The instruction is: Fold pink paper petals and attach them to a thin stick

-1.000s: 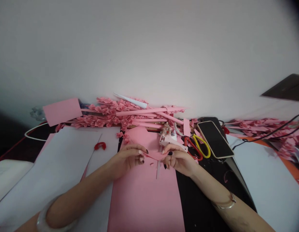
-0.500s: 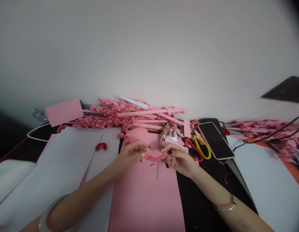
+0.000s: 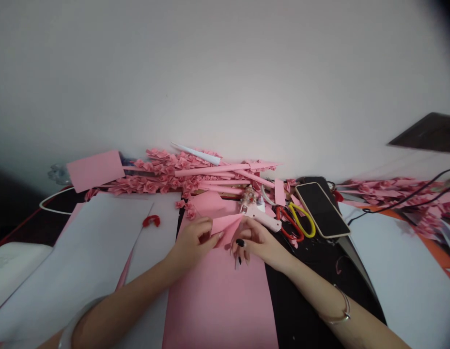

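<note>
Between my hands is a small piece of pink paper (image 3: 226,224), folded or curled so that it tapers toward the right. My left hand (image 3: 193,242) is closed on its left end, thumb in front and fingers behind. At the pointed right end, the fingertips of my right hand (image 3: 256,242) pinch the paper, while its lower fingers hang loosely curled. Beneath them lies a large pink sheet (image 3: 221,300). Just behind my right hand rests a white glue gun (image 3: 263,216). A thin pale strip below the right fingers is partly hidden.
Pink paper flowers (image 3: 162,167) and rolled pink paper tubes (image 3: 210,171) line the wall. Red-and-yellow-handled scissors (image 3: 301,220) and a phone (image 3: 322,208) lie to the right. White sheets (image 3: 86,252) cover the left side, with a small red object (image 3: 151,221) on them.
The pink paper has gone from an open, curved shape to a tapered fold. My left hand has turned and lowered slightly, and the right fingers have shifted to the pointed end.
</note>
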Tool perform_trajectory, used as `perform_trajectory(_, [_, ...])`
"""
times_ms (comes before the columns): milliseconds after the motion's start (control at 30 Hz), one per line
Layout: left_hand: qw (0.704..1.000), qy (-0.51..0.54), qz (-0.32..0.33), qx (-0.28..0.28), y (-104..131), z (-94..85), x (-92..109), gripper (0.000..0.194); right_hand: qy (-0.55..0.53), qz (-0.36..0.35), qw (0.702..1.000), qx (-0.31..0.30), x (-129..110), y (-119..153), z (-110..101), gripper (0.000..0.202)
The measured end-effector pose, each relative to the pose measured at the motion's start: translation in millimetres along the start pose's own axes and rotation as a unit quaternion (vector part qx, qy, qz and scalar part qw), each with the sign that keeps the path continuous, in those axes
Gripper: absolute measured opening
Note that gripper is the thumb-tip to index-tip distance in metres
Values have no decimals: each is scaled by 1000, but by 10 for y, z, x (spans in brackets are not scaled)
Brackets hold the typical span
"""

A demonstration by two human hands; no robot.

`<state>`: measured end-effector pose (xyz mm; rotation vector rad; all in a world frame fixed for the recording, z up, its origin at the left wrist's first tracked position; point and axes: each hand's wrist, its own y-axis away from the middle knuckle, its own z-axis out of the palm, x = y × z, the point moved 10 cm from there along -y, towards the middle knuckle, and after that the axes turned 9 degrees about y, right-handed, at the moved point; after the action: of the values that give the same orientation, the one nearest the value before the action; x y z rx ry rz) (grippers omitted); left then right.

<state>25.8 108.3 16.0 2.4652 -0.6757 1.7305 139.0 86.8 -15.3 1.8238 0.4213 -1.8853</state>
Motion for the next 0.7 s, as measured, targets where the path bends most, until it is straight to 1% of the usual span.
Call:
perform_trajectory(67, [1000, 8, 0, 0, 13, 12, 7, 33, 4, -5, 1000, -5, -3, 3, 22, 34])
perform_trajectory(167, [999, 41, 18, 22, 33, -14, 60, 32, -3, -9, 1000, -8, -12, 7, 43, 34])
perform_trajectory(200, [998, 51, 21, 28, 39, -23, 69, 28, 2, -5, 1000, -5, -4, 7, 44, 34])
perform_trajectory(233, [998, 56, 19, 33, 44, -28, 67, 22, 10, 1, 1000, -1, 5, 8, 44, 33])
perform_trajectory(300, [998, 61, -4, 30, 51, -15, 26, 3, 31, 12, 999, 5, 29, 9, 43, 27])
perform_trajectory(400, [994, 84, -74, 3, 63, 52, -107, 16, 49, 16, 999, 16, 48, 8, 20, 19])
perform_trajectory(467, [985, 119, -127, -22, 79, 119, -194, 19, 51, 16, 998, 29, 53, 7, -17, 20])
perform_trajectory(533, [971, 164, -166, -47, 92, 188, -236, 25, 54, 15, 997, 44, 49, 8, -59, 22])
perform_trajectory(633, [953, 223, -193, -67, 93, 242, -218, 31, 47, 10, 998, 50, 37, 4, -91, 24])
perform_trajectory(700, [946, 249, -195, -72, 86, 250, -188, 29, 27, 7, 999, 47, 39, 0, -99, 25])
